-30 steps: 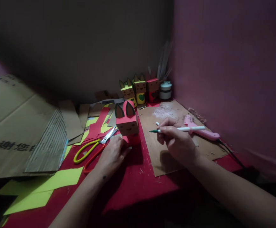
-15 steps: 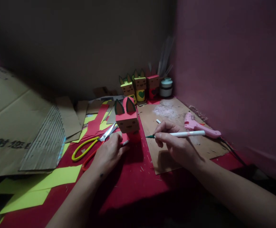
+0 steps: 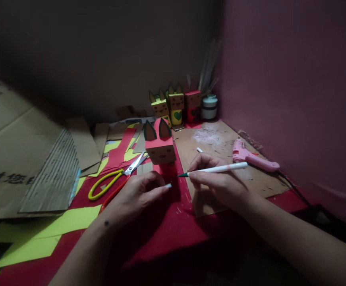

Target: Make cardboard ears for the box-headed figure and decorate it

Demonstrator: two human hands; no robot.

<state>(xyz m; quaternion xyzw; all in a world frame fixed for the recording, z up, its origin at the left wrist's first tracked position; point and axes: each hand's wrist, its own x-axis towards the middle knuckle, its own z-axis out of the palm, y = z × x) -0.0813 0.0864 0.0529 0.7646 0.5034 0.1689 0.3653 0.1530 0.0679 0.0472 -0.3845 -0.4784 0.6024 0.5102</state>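
My right hand (image 3: 213, 176) holds a white marker (image 3: 220, 169) with a dark green tip that points left. Closed fingers of my left hand (image 3: 145, 188) pinch a small white piece (image 3: 168, 185), possibly the marker's cap. Just beyond my left hand stands a cardboard figure (image 3: 161, 151) with a red top, two dark-edged pointed ears and a face drawn on its front. Its red lower body is partly hidden. Left of it, yellow-and-red-handled scissors (image 3: 128, 171) lie open, one handle partly behind my left forearm.
Three similar figures (image 3: 176, 101) and a white jar (image 3: 209, 107) stand at the back. A pink glue gun (image 3: 254, 155) lies on a cardboard sheet (image 3: 217, 153) at right. Yellow paper (image 3: 68, 222), red strips and corrugated cardboard (image 3: 52, 178) are at left.
My left hand has moved off the figure's lower part toward me and right, with the small white piece. The marker in my right hand has shifted slightly left and down.
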